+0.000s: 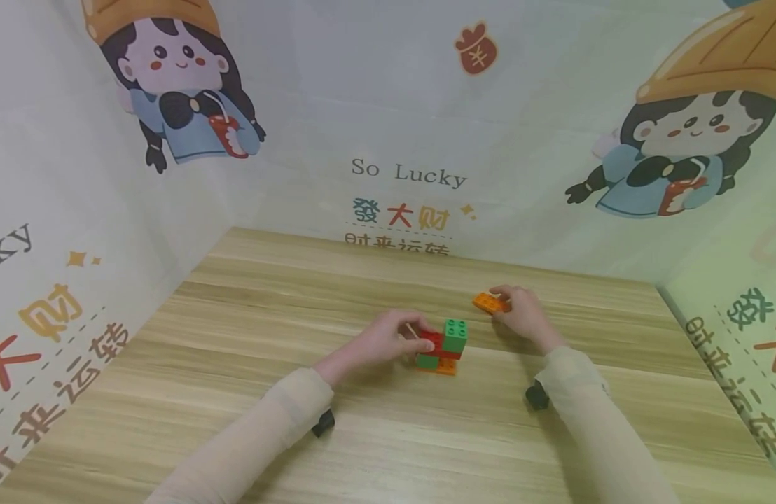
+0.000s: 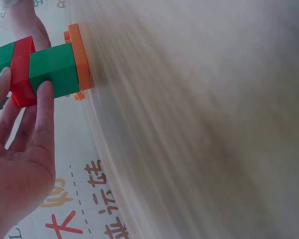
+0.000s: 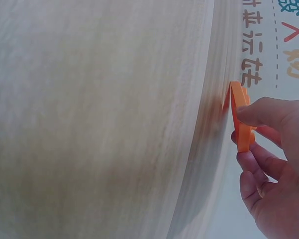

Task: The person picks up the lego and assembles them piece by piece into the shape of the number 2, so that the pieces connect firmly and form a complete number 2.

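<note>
A small stack of toy building bricks stands on the table near the middle. At its base lies a flat orange brick [image 2: 79, 57], then a green brick [image 2: 54, 71], a red brick [image 1: 449, 353] across it, and another green brick [image 1: 454, 336] on top at the right. My left hand [image 1: 394, 336] grips the stack from the left, thumb and fingers at the red brick. Farther back and to the right, my right hand [image 1: 522, 311] pinches a second flat orange brick [image 3: 242, 117] between thumb and fingers. That brick is tilted, one end close to the tabletop.
The wooden table [image 1: 237, 336] is enclosed by a printed white backdrop [image 1: 312, 105] at the back and sides. A black wrist device [image 1: 537, 396] hangs under the right sleeve, another black device [image 1: 323, 423] under the left.
</note>
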